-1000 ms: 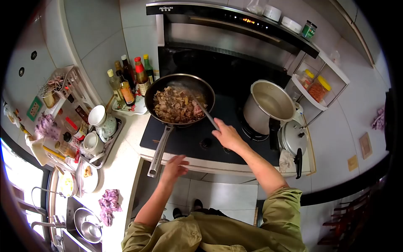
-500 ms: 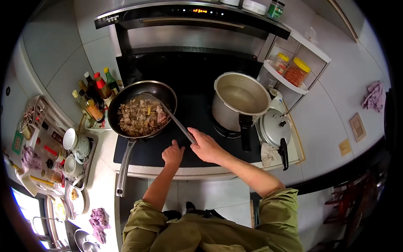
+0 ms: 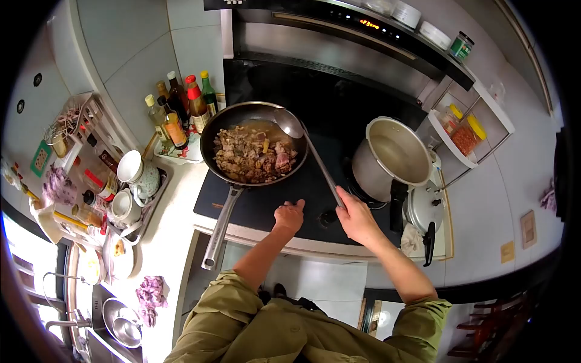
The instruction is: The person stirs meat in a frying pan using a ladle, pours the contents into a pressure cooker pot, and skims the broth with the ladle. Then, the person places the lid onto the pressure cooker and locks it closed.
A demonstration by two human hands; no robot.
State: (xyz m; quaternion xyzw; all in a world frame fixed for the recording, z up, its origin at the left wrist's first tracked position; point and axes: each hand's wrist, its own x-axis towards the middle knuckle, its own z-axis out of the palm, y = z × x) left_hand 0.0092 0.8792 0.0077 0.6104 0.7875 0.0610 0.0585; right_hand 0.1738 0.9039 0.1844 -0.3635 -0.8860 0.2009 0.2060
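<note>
My right hand (image 3: 358,216) is wrapped round the handle of a metal ladle (image 3: 289,123), whose bowl is at the right inner edge of the frying pan (image 3: 226,176). Browned chopped meat (image 3: 251,154) and some liquid fill the pan, with a redder lump at the right. Close to the cooktop's front edge is my left hand (image 3: 289,218), fingers bent down; whatever is under the fingertips is hidden. A round dark knob (image 3: 327,218) shows just right of it. The pan's long handle points toward me, untouched.
An uncovered pressure cooker pot (image 3: 390,154) with cloudy liquid stands on the right burner, its lid (image 3: 423,209) beside it. Sauce bottles (image 3: 175,115) crowd behind the pan at left. Cups (image 3: 130,169) and a purple cloth (image 3: 151,296) occupy the left counter.
The camera view has shifted, so everything appears farther right. The ladle's bowl has come up from the food to the pan's right inner edge. My left hand's fingers are more bent.
</note>
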